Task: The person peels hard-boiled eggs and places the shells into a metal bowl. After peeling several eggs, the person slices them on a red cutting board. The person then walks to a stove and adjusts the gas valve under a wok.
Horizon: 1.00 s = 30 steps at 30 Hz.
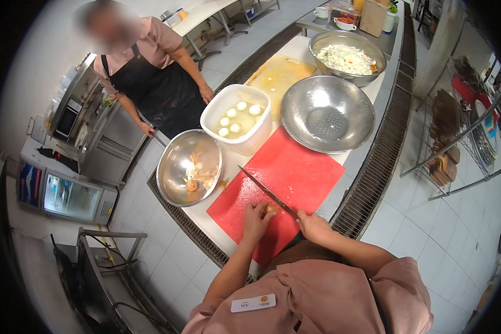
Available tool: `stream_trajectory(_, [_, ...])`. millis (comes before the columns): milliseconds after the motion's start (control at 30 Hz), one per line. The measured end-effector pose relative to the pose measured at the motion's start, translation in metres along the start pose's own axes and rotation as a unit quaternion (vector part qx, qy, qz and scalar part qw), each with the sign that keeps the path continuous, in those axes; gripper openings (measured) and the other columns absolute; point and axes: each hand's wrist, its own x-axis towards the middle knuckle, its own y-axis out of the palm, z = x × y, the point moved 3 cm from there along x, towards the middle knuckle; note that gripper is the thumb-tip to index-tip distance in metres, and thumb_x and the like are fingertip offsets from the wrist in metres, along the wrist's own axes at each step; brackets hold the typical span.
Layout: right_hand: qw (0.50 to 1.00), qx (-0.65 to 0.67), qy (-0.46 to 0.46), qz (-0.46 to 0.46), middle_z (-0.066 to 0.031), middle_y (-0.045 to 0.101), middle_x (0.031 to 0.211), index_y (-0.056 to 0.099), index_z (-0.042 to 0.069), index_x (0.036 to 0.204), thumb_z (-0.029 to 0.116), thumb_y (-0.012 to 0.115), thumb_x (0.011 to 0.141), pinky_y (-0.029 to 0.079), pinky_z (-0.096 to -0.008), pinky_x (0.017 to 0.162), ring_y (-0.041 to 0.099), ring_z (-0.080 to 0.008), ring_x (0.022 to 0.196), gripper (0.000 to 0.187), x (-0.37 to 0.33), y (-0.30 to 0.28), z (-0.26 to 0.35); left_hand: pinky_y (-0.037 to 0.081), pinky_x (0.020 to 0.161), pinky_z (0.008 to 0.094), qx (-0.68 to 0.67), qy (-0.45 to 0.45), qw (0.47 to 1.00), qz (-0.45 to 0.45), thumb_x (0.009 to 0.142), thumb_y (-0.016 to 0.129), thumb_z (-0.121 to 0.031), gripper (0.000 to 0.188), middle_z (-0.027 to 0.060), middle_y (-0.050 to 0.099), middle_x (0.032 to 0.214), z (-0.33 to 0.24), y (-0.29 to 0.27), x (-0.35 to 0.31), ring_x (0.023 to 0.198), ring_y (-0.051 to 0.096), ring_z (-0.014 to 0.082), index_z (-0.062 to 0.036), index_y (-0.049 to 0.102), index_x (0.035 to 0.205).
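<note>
Across the frame's centre, a counter (197, 212) carries a red board (300, 167), seemingly laid near its lower end as a cutting surface. A steel colander (306, 108) crowds the board's upper edge; a white tub (245, 146) of pale balls (254, 109) and a steel bowl (170, 167) of scraps (206, 172) hem the upper left. The right grip (313, 226) wraps a knife (264, 190), its tip aimed upper left, while the left grip (256, 220) pinches a brown piece (271, 208), perhaps onion, over the board's lower part, apparently to steady it.
</note>
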Motion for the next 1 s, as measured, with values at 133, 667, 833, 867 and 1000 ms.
stream_trajectory(133, [1.0, -0.01, 0.01, 0.019, -0.0232, 0.066, 0.078, 0.041, 0.005, 0.106, 0.026, 0.039, 0.099, 0.049, -0.0554, 0.065, 0.065, -0.0432, 0.076, 0.022, -0.004, 0.003, -0.001, 0.049, 0.073, 0.0354, -0.002, -0.008, 1.0, -0.015, 0.082, 0.074, -0.023, 0.041, 0.0154, 0.052, 0.096, 0.001, 0.004, -0.002, 0.081, 0.057, 0.0251, -0.0003, 0.063, 0.114])
stream_trajectory(667, [0.998, -0.022, -0.009, 0.052, -0.0262, 0.067, 0.084, 0.042, 0.0, 0.107, 0.012, 0.037, 0.092, 0.051, -0.0537, 0.069, 0.066, -0.0432, 0.082, 0.02, 0.014, 0.015, 0.01, 0.046, 0.067, 0.0352, 0.007, 0.013, 0.996, -0.091, 0.08, 0.076, -0.019, 0.033, 0.0136, 0.052, 0.088, 0.006, 0.014, -0.008, 0.074, 0.052, 0.0244, 0.0026, 0.064, 0.102])
stream_trajectory(833, [0.998, -0.046, -0.005, 0.039, -0.025, 0.067, 0.086, 0.044, 0.0, 0.11, 0.012, 0.037, 0.092, 0.053, -0.052, 0.07, 0.068, -0.0403, 0.082, 0.023, 0.04, 0.025, 0.017, 0.045, 0.069, 0.0349, 0.008, 0.016, 0.996, -0.085, 0.08, 0.075, -0.017, 0.032, 0.0129, 0.052, 0.087, 0.008, 0.016, -0.008, 0.075, 0.052, 0.0242, 0.0023, 0.064, 0.102])
stream_trajectory(867, [0.999, -0.036, -0.011, 0.032, -0.0245, 0.068, 0.087, 0.044, 0.0, 0.111, 0.012, 0.038, 0.092, 0.053, -0.0514, 0.07, 0.068, -0.0398, 0.083, 0.023, 0.043, 0.026, 0.019, 0.045, 0.069, 0.0349, 0.012, 0.023, 0.996, -0.082, 0.08, 0.075, -0.017, 0.032, 0.0128, 0.052, 0.087, 0.008, 0.016, -0.008, 0.075, 0.052, 0.0243, 0.002, 0.063, 0.103])
stream_trajectory(1000, [0.998, -0.049, -0.027, 0.024, -0.0233, 0.068, 0.089, 0.044, 0.0, 0.117, 0.011, 0.039, 0.091, 0.053, -0.0497, 0.07, 0.068, -0.0384, 0.084, 0.028, 0.045, 0.018, 0.019, 0.046, 0.07, 0.0354, 0.032, 0.017, 0.997, -0.064, 0.082, 0.073, -0.016, 0.032, 0.0123, 0.054, 0.088, 0.009, 0.011, -0.009, 0.079, 0.053, 0.024, -0.0012, 0.062, 0.108])
